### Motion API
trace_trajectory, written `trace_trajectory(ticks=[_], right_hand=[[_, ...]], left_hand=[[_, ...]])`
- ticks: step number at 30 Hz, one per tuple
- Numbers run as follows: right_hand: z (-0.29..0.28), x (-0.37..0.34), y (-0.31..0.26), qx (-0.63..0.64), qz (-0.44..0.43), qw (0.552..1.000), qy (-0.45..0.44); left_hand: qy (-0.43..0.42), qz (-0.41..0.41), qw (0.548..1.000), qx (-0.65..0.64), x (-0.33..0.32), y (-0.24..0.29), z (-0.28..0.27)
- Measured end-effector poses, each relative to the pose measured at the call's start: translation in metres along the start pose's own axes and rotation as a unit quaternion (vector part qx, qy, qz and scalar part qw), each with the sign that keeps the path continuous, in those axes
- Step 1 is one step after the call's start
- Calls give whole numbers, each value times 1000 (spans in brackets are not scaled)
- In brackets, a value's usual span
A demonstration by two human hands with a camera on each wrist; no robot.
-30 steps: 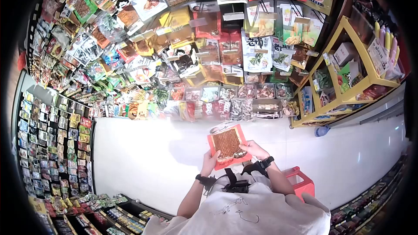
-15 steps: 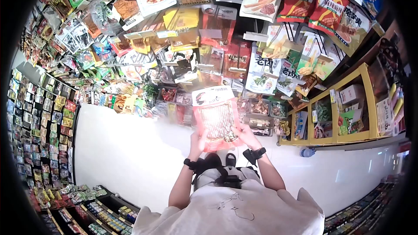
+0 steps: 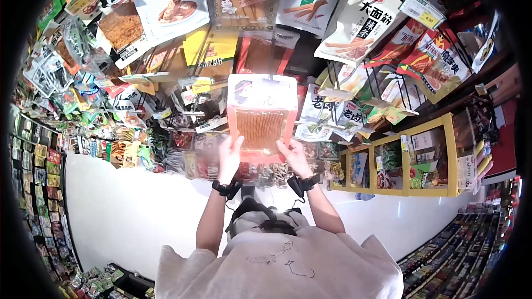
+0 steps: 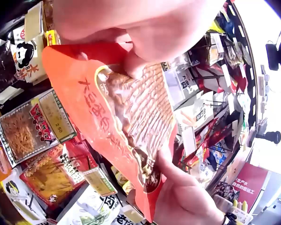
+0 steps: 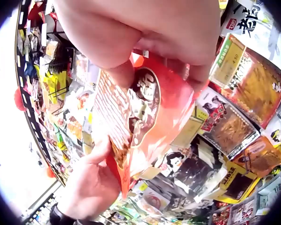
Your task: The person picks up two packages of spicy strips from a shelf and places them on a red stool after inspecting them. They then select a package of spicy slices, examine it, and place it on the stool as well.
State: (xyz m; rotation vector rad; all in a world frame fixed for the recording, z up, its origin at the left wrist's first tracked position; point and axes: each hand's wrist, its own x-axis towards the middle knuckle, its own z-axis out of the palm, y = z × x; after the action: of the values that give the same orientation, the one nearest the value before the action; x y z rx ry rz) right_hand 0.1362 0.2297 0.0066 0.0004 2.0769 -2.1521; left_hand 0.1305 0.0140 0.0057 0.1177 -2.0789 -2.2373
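Note:
Both hands hold up one red snack packet [image 3: 260, 124] in front of the hanging racks. It has a white top panel and a clear window over brown, ridged food. My left hand [image 3: 229, 158] pinches its lower left edge, thumb on the front. At the lower right edge my right hand [image 3: 295, 158] grips it the same way. Seen from the left wrist, the packet [image 4: 107, 110] bends slightly, with the right hand [image 4: 185, 190] at its far corner. In the right wrist view the left hand [image 5: 91, 183] holds the opposite edge of the packet [image 5: 164, 112].
Snack bags hang on hooks with price tags [image 3: 422, 10] close ahead, among them a white bag [image 3: 172, 0] and a grey-white one [image 3: 360, 25]. Bins of small packets line the rack's foot. A yellow-framed shelf [image 3: 407, 160] stands at the right. More shelves [image 3: 39, 188] run along the left.
Both hands have raised the packet away from the body, up toward the hanging bags. The racks now appear larger and nearer, and the red stool has left the head view.

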Motion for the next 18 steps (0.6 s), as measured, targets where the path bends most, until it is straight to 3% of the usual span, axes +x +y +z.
trace_trajectory(ticks=[2,6,10,18], right_hand=[[5,5,-3,-4,5,1000,13],[11,3,1,-13,19,999,28],[17,2,9,-5,-2,999,52],[14,14,0,6,24,997,72]], left_hand=[[8,-4,999,-31,11,-11,-1],[-5,16,1000,25,14,-24,-13],[-22,-22,999,27,17,-18,-16],[-50,18,999,-3,49,-19,-7]])
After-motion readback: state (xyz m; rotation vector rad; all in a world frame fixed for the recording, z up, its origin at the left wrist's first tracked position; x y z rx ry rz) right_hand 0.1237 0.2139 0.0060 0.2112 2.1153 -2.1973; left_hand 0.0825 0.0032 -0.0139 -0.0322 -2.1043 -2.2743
